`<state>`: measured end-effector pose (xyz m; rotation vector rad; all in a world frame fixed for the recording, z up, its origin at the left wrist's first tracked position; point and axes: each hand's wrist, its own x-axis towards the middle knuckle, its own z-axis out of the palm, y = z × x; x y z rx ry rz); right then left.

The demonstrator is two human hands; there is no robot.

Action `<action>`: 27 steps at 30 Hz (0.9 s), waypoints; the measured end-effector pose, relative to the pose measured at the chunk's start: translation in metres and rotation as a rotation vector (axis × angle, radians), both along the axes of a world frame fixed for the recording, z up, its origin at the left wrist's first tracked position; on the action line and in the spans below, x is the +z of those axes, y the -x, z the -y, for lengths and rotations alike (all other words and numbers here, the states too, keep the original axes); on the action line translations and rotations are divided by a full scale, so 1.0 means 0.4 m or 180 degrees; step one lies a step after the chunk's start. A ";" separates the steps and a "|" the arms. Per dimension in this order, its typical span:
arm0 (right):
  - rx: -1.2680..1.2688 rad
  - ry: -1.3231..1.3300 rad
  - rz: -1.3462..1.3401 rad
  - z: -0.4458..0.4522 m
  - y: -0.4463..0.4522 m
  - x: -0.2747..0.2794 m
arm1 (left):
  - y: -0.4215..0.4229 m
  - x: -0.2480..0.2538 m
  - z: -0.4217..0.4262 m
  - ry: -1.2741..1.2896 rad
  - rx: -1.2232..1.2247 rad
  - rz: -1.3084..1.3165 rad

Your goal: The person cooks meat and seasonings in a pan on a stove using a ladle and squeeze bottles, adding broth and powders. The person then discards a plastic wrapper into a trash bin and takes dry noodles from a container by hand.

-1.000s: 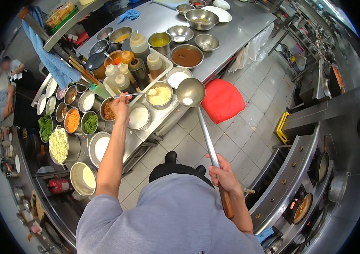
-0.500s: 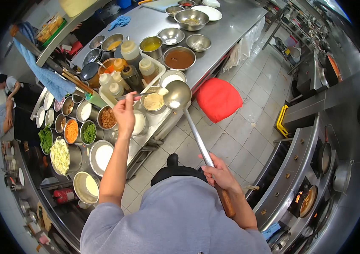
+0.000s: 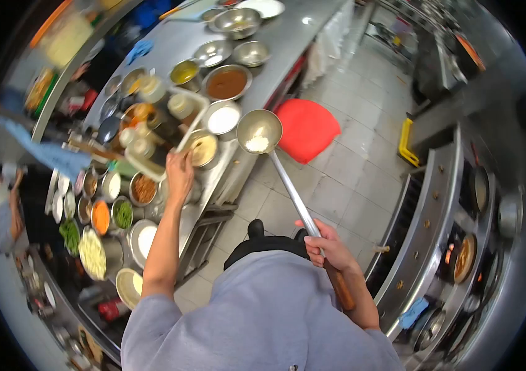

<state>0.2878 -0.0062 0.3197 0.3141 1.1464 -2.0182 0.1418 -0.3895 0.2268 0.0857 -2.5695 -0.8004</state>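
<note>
My right hand (image 3: pixel 326 242) is wrapped round the handle of a long metal ladle (image 3: pixel 289 188), just above its wooden grip. A pale dollop (image 3: pixel 257 144) lies in the ladle's bowl, held level over the counter's front edge. My left hand (image 3: pixel 180 166) is at the left rim of a metal container of pale yellow paste (image 3: pixel 204 151). Its fingers are pinched together on a thin spoon, which is blurred and mostly hidden; its tip appears to rest in the paste. Just behind stands a bowl of white powder or grains (image 3: pixel 223 117).
Brown sauce (image 3: pixel 226 83) fills a bowl behind the squeeze bottles (image 3: pixel 181 105). Containers of shredded carrot (image 3: pixel 100 216), chopped greens (image 3: pixel 124 214) and cabbage (image 3: pixel 93 255) stand at left. A red stool (image 3: pixel 308 131) is by the counter. A lit stove with pans (image 3: pixel 464 258) runs along the right.
My left hand has gone from beside the ladle back to the paste container with the spoon. The dollop that was on the spoon is now in the ladle. The whole view has shifted slightly.
</note>
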 end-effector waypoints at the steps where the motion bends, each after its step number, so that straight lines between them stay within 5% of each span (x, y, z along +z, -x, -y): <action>1: -0.0205 -0.0023 -0.0009 -0.025 -0.014 0.002 | -0.007 -0.034 0.005 0.0140 -0.0144 -0.0168; 5: -0.1281 0.0137 -0.0049 -0.171 -0.126 0.046 | -0.022 -0.025 -0.003 0.0654 -0.0660 0.0184; 7: -0.1827 0.0053 -0.0206 -0.249 -0.205 0.080 | -0.055 0.015 -0.035 0.0277 -0.0822 0.0112; 11: -0.3564 -0.1042 -0.0766 -0.422 -0.352 0.128 | -0.077 0.079 -0.083 0.0739 -0.0965 -0.0752; 16: -0.5028 -0.2682 -0.0669 -0.708 -0.475 0.065 | -0.019 0.103 -0.172 0.0557 -0.0478 -0.0876; 18: -0.5162 -0.3540 -0.0059 -0.874 -0.517 -0.040 | -0.001 0.118 -0.234 0.0142 -0.0681 -0.0720; 19: -0.4742 -0.4514 0.0597 -0.950 -0.545 -0.051 | 0.022 0.101 -0.238 0.0200 -0.0800 -0.0671; 21: -0.3984 -0.4823 0.0897 -1.110 -0.639 -0.098 | 0.027 0.117 -0.311 0.0098 -0.1263 -0.0660; 23: -0.3628 -0.6015 0.1239 -1.172 -0.657 -0.161 | 0.018 0.133 -0.383 0.0345 -0.1205 -0.0655; 27: -0.3834 -0.5745 0.1601 -1.282 -0.682 -0.247 | -0.030 0.151 -0.500 0.0346 -0.1505 -0.0295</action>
